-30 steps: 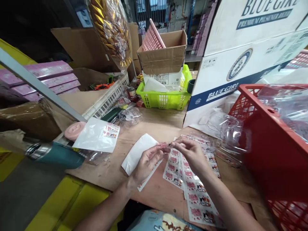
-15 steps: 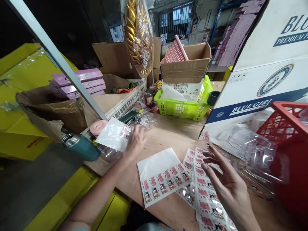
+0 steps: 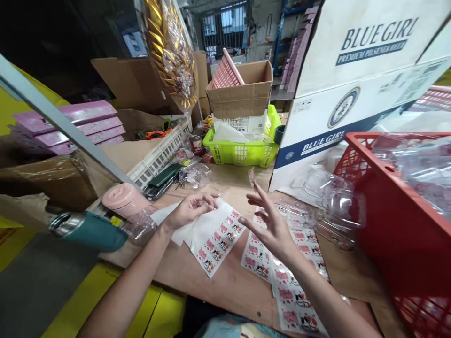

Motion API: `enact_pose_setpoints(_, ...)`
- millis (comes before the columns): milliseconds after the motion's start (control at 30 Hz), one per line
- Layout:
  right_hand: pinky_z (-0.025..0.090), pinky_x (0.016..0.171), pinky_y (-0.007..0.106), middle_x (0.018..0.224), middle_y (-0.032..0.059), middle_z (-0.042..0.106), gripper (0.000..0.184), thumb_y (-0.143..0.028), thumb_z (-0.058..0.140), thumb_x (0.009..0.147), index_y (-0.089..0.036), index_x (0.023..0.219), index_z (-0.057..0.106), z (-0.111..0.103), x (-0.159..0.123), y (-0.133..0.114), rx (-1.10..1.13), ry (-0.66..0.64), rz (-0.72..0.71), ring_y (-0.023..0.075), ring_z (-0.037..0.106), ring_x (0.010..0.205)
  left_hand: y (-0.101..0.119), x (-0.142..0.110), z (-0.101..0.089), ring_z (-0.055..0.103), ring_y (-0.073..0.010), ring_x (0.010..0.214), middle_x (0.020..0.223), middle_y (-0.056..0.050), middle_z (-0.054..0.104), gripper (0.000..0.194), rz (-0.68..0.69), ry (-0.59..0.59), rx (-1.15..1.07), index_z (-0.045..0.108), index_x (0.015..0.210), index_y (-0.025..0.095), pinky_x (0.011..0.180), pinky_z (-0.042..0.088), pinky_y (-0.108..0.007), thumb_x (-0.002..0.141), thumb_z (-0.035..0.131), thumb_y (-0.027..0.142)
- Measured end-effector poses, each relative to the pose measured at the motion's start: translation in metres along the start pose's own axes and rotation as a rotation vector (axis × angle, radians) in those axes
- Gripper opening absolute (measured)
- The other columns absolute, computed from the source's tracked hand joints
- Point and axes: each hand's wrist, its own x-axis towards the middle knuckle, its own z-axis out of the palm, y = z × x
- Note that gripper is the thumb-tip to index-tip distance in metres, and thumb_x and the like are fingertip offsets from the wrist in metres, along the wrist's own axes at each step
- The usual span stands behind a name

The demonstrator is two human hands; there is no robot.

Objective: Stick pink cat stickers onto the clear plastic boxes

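Note:
My left hand (image 3: 192,209) is curled, its fingertips pinched at the top edge of a sticker sheet (image 3: 214,237) printed with rows of small cat stickers. That sheet lies on the wooden table (image 3: 229,286), partly over a white sheet (image 3: 165,216). Beside it, my right hand (image 3: 269,223) hovers with fingers spread above more sticker sheets (image 3: 291,286). A small pale bit (image 3: 251,176) seems to cling to one raised fingertip. Clear plastic shells (image 3: 327,202) lie just right of that hand.
A red basket (image 3: 384,206) with clear packs fills the right side, behind it a large BLUE GIRL carton (image 3: 352,84). A green basket (image 3: 243,152) and brown box (image 3: 243,94) stand at the back. A teal flask (image 3: 88,230), pink cup (image 3: 123,197) and white crate (image 3: 158,157) sit left.
My left hand came back from the far left sheet to the nearer sticker sheet, which has shifted left. My right hand stayed open and lifted. The view swung back to the right.

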Motion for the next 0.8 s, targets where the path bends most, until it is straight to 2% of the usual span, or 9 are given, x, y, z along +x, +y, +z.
enact_pose_setpoints(67, 0.050, 0.094, 0.051, 0.145, 0.0196, 0.046, 0.121, -0.048, 0.083, 0.071, -0.032, 0.159, 0.003, 0.011, 0.013, 0.006, 0.152, -0.073, 0.118, 0.0333, 0.051, 0.129, 0.001, -0.001, 0.016, 0.058, -0.0241, 0.122, 0.101, -0.009, 0.073, 0.010, 0.051, -0.034, -0.031, 0.071, 0.087, 0.018, 0.110, 0.037, -0.041, 0.088, 0.069, 0.028)
enact_pose_setpoints(133, 0.052, 0.090, 0.048, 0.143, 0.0217, 0.046, 0.136, -0.051, 0.085, 0.066, -0.029, 0.158, -0.012, 0.019, 0.021, 0.013, 0.240, -0.102, 0.142, 0.0330, 0.054, 0.125, -0.002, -0.001, 0.029, 0.060, -0.0235, 0.119, 0.106, -0.009, 0.073, 0.009, 0.082, -0.063, 0.004, 0.073, 0.090, 0.019, 0.111, 0.037, -0.041, 0.087, 0.069, 0.027)
enact_pose_setpoints(267, 0.050, 0.092, 0.050, 0.135, 0.0184, 0.049, 0.135, -0.044, 0.084, 0.068, -0.027, 0.157, -0.016, 0.013, 0.019, 0.022, 0.056, 0.051, -0.006, 0.0307, 0.056, 0.115, -0.009, 0.004, 0.040, 0.052, -0.0262, 0.131, 0.128, -0.010, 0.067, 0.029, 0.054, 0.041, 0.083, 0.074, 0.108, 0.022, 0.116, 0.031, -0.042, 0.080, 0.076, 0.029)
enact_pose_setpoints(367, 0.044, 0.103, 0.052, 0.148, 0.0183, 0.039, 0.130, -0.032, 0.082, 0.070, -0.027, 0.158, -0.014, -0.008, 0.016, 0.018, -0.161, -0.089, -0.152, 0.0313, 0.052, 0.121, -0.008, 0.013, 0.043, 0.064, -0.0246, 0.112, 0.117, -0.013, 0.071, 0.033, -0.100, 0.163, -0.225, 0.073, 0.109, 0.017, 0.105, 0.043, -0.040, 0.088, 0.066, 0.042)
enact_pose_setpoints(467, 0.038, 0.110, 0.053, 0.156, 0.0164, 0.031, 0.124, -0.027, 0.079, 0.072, -0.027, 0.159, -0.009, -0.028, 0.014, 0.008, -0.289, -0.371, -0.273, 0.0334, 0.045, 0.131, 0.000, 0.022, 0.055, 0.069, -0.0189, 0.078, 0.089, -0.013, 0.075, 0.039, -0.316, -0.053, -0.623, 0.074, 0.098, 0.010, 0.080, 0.053, -0.033, 0.090, 0.062, 0.046)
enact_pose_setpoints(533, 0.034, 0.112, 0.056, 0.153, 0.0157, 0.035, 0.119, -0.030, 0.080, 0.074, -0.028, 0.160, -0.002, -0.038, 0.009, 0.001, -0.345, -0.369, -0.309, 0.0349, 0.041, 0.133, 0.005, 0.024, 0.067, 0.068, -0.0159, 0.069, 0.081, -0.010, 0.075, 0.031, -0.395, -0.123, -0.781, 0.074, 0.092, 0.009, 0.074, 0.054, -0.030, 0.086, 0.070, 0.039)
enact_pose_setpoints(567, 0.035, 0.111, 0.057, 0.148, 0.0154, 0.040, 0.115, -0.033, 0.081, 0.075, -0.029, 0.160, 0.004, -0.041, 0.004, -0.003, -0.344, -0.307, -0.298, 0.0345, 0.043, 0.130, 0.008, 0.023, 0.074, 0.069, -0.0158, 0.071, 0.082, -0.009, 0.075, 0.026, -0.407, -0.091, -0.843, 0.074, 0.093, 0.010, 0.075, 0.054, -0.030, 0.085, 0.073, 0.035)
enact_pose_setpoints(667, 0.049, 0.093, 0.048, 0.117, 0.0110, 0.057, 0.095, -0.041, 0.074, 0.084, -0.031, 0.159, 0.017, -0.046, -0.023, -0.015, -0.051, -0.165, -0.111, 0.0258, 0.055, 0.101, 0.014, 0.016, 0.093, 0.073, -0.0214, 0.090, 0.097, -0.010, 0.077, 0.024, -0.367, 0.057, -0.988, 0.073, 0.103, 0.013, 0.089, 0.055, -0.038, 0.085, 0.073, 0.029)
enact_pose_setpoints(800, 0.054, 0.066, 0.034, 0.088, 0.0030, 0.058, 0.079, -0.050, 0.064, 0.091, -0.031, 0.156, 0.022, -0.040, -0.066, -0.026, 0.673, -0.323, 0.204, 0.0156, 0.053, 0.069, 0.019, 0.004, 0.114, 0.071, -0.0242, 0.103, 0.105, -0.010, 0.077, 0.026, -0.336, 0.148, -1.014, 0.074, 0.105, 0.015, 0.100, 0.050, -0.042, 0.080, 0.077, 0.020)
